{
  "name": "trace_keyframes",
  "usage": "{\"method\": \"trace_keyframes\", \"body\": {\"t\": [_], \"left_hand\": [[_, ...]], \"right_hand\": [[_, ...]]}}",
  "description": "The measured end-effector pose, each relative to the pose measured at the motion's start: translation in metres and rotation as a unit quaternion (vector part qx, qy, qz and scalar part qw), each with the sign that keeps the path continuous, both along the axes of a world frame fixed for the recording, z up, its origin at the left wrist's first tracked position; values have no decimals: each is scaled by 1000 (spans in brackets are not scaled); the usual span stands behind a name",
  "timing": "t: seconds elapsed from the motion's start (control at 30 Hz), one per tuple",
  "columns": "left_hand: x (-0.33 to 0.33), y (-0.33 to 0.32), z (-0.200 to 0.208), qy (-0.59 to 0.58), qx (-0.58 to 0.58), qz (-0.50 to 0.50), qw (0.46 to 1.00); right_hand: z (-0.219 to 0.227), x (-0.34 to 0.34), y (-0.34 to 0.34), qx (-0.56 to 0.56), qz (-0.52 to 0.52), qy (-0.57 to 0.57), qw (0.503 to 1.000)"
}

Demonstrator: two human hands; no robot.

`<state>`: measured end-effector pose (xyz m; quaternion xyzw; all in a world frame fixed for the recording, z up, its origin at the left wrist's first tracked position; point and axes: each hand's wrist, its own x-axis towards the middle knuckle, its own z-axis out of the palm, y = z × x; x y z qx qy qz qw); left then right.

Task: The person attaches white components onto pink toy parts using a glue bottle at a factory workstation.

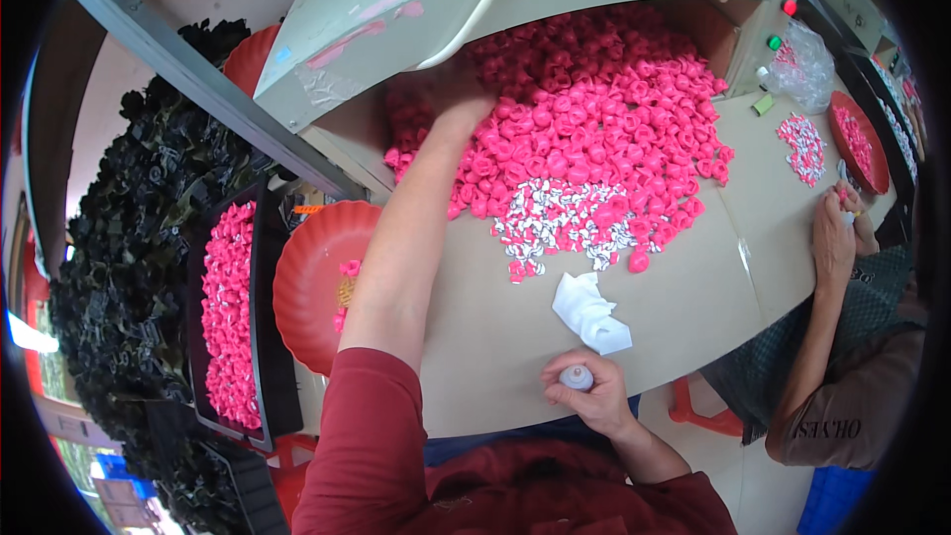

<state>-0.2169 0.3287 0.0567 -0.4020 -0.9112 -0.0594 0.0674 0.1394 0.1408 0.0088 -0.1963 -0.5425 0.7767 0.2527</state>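
The left hand (458, 104) reaches into the pink flower pile (584, 119) while the right hand (592, 394) grips a small bottle (577, 377).

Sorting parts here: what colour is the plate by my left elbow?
Red plate, clearest in the head view.

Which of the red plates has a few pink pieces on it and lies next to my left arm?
The red plate beside the black tray, near your left arm.
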Motion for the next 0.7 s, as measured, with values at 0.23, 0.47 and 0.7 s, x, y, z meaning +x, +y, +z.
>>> {"method": "trace_keyframes", "body": {"t": [0.23,0.47,0.7], "left_hand": [[4,12,-8,-25,66,28,997],[4,7,9,-64,72,-43,994],[-14,12,1,-39,43,-118,991]], "right_hand": [[-3,-2,2,11,-9,2,1000],[-4,-2,1,20,-20,-4,1000],[2,-3,3,37,-26,10,999]]}}
